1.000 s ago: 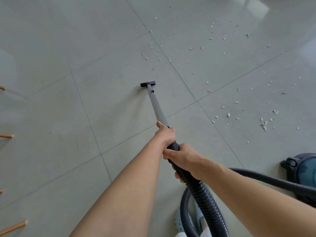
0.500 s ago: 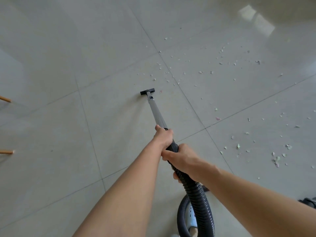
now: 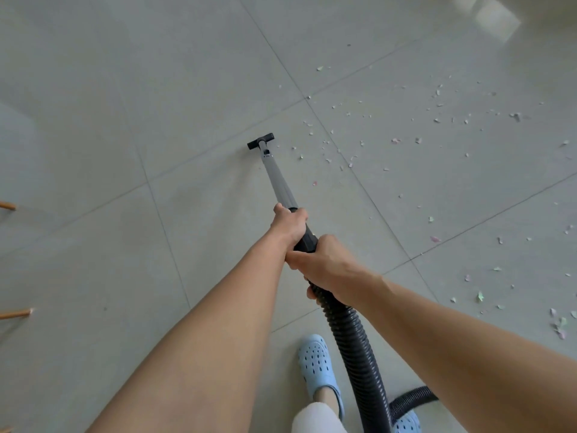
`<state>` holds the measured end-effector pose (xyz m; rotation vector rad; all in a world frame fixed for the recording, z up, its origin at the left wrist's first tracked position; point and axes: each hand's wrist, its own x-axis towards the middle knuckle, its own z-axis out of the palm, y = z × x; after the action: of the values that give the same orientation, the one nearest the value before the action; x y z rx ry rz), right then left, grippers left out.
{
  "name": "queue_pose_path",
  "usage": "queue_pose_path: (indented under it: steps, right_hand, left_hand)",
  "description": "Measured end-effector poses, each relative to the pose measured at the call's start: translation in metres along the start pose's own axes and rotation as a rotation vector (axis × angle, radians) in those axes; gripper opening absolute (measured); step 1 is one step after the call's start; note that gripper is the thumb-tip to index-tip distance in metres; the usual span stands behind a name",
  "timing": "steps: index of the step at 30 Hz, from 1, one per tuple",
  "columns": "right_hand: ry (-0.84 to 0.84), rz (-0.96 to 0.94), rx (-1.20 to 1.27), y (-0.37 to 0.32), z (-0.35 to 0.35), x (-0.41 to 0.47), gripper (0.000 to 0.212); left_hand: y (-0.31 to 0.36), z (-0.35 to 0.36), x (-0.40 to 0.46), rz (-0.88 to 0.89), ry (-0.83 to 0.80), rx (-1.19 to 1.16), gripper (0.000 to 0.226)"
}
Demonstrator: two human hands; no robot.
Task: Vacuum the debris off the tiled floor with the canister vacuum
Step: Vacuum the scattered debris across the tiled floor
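Observation:
My left hand [image 3: 288, 225] grips the grey vacuum wand [image 3: 279, 179] where it meets the black handle. My right hand [image 3: 324, 265] is closed around the handle just behind it, at the top of the ribbed black hose [image 3: 356, 345]. The small black floor nozzle [image 3: 261, 140] rests on the pale tiled floor [image 3: 125, 151], just left of a tile joint. Small pastel paper scraps, the debris [image 3: 437, 120], lie scattered to the right of the nozzle and down the right side. The canister is out of view.
My feet in light blue clogs [image 3: 318, 367] stand at the bottom, with the hose looping beside them. Wooden furniture legs [image 3: 15, 313] poke in at the left edge. A bright window reflection [image 3: 487, 10] shows at the top right.
I have stepped forward and the view has shifted, so the canister has left the frame and my clogs show. The nozzle sits nearer the scraps by the tile joint. Both hands keep their grip.

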<state>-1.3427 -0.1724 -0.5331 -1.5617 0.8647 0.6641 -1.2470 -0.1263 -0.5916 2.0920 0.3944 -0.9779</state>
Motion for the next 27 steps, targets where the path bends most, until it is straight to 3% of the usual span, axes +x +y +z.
queue_pose_path:
  steps: [9, 27]
  right_hand:
    - [0.006, 0.026, -0.081, -0.046, 0.006, 0.039, 0.022]
    - [-0.088, 0.149, -0.063, -0.018, -0.024, -0.011, 0.020]
  left_hand:
    - [0.028, -0.029, 0.041, -0.083, -0.032, -0.047, 0.053]
    - [0.020, 0.004, -0.020, -0.131, -0.083, -0.044, 0.061]
